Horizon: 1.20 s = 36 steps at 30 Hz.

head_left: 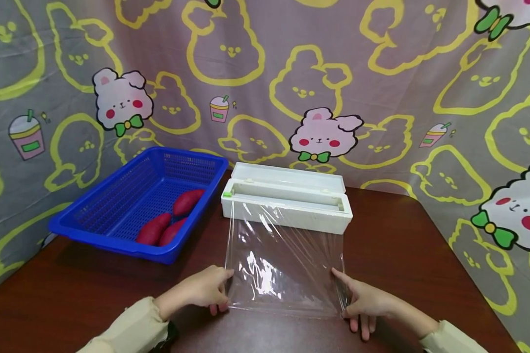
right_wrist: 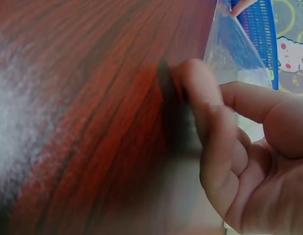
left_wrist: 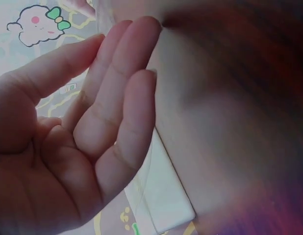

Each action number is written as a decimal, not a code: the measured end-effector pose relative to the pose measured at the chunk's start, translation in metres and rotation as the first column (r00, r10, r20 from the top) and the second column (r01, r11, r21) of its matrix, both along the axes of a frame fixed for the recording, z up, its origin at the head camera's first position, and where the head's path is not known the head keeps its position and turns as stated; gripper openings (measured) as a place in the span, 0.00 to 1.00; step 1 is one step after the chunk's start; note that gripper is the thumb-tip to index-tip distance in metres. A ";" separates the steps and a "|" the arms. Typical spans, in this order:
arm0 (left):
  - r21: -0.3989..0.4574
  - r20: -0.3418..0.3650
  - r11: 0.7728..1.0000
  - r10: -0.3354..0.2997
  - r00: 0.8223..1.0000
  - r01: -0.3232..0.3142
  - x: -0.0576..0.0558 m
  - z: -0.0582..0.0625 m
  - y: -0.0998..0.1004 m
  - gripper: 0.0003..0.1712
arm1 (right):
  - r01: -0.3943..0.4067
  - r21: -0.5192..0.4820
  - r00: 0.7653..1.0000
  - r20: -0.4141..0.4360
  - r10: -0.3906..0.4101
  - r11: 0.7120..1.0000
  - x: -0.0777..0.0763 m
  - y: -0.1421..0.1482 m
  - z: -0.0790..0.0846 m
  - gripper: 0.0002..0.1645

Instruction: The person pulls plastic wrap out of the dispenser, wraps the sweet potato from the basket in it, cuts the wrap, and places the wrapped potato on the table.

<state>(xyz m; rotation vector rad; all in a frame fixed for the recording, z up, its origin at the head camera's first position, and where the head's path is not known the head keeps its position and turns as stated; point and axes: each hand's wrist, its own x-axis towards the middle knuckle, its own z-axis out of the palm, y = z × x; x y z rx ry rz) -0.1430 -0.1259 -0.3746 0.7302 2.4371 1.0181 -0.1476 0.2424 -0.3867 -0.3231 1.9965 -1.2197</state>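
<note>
A sheet of clear plastic wrap [head_left: 287,274] stretches forward from a white cling film dispenser box [head_left: 287,218], whose lid [head_left: 287,177] stands raised at the back. At the near left corner, my left hand [head_left: 207,288] pinches the wrap's edge low over the table. The right hand [head_left: 365,300] grips the near right corner, thumb and fingers closed on the gathered film. The left wrist view shows the left thumb [left_wrist: 68,63] against the fingers; the film between them is hard to see. In the right wrist view the fingers are curled, with part of the film [right_wrist: 232,46] beyond.
To the left a blue plastic basket [head_left: 115,247] holds red sweet potatoes [head_left: 154,228]. A small green piece [head_left: 227,194] sits at the box's left end. Behind the dark wooden table [head_left: 393,245] hangs a cartoon-print curtain [head_left: 265,132].
</note>
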 end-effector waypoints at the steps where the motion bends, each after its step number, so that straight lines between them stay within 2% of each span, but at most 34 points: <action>1: 0.001 -0.001 1.000 0.002 1.000 -0.002 0.000 0.000 0.000 0.38 | 0.003 0.005 1.000 0.000 -0.003 1.000 0.000 0.000 0.000 0.56; 13: -0.039 0.019 0.999 -0.013 1.000 0.014 -0.003 -0.001 0.002 0.33 | 0.028 0.031 0.999 -0.027 -0.027 0.999 -0.003 0.011 -0.009 0.55; 18: -0.090 0.045 0.996 -0.005 0.999 0.009 -0.002 -0.002 0.002 0.31 | 0.023 0.021 0.999 -0.030 -0.022 1.000 -0.003 0.013 -0.011 0.55; 19: -0.100 0.043 0.995 -0.005 0.999 0.010 -0.002 -0.002 0.002 0.30 | 0.021 0.019 0.999 -0.031 -0.021 1.000 -0.003 0.013 -0.011 0.55; 23: -0.135 -0.003 0.991 -0.017 1.000 0.017 -0.002 -0.004 0.002 0.12 | -0.005 -0.008 1.000 -0.030 0.004 1.000 -0.003 0.015 -0.011 0.53; 26: -0.148 -0.031 0.989 -0.009 0.999 0.004 -0.002 -0.005 0.000 0.12 | -0.059 -0.053 0.998 -0.023 0.057 0.997 -0.005 0.017 -0.012 0.51; 30: -0.141 -0.032 0.989 0.032 0.999 -0.037 -0.001 -0.004 -0.001 0.23 | -0.113 -0.107 0.994 -0.004 0.114 0.988 -0.007 0.022 -0.012 0.45; 32: -0.127 -0.024 0.991 0.046 0.999 -0.049 -0.001 -0.003 -0.002 0.22 | -0.119 -0.119 0.993 0.000 0.120 0.986 -0.008 0.024 -0.012 0.42; 34: -0.121 -0.021 0.991 0.056 0.998 -0.058 -0.001 -0.002 -0.003 0.20 | -0.118 -0.113 0.993 -0.020 0.117 0.987 -0.007 0.024 -0.010 0.41; 36: -0.118 -0.022 0.991 0.064 0.998 -0.066 0.000 -0.001 -0.004 0.21 | -0.114 -0.082 0.991 -0.083 0.107 0.990 -0.006 0.023 -0.008 0.41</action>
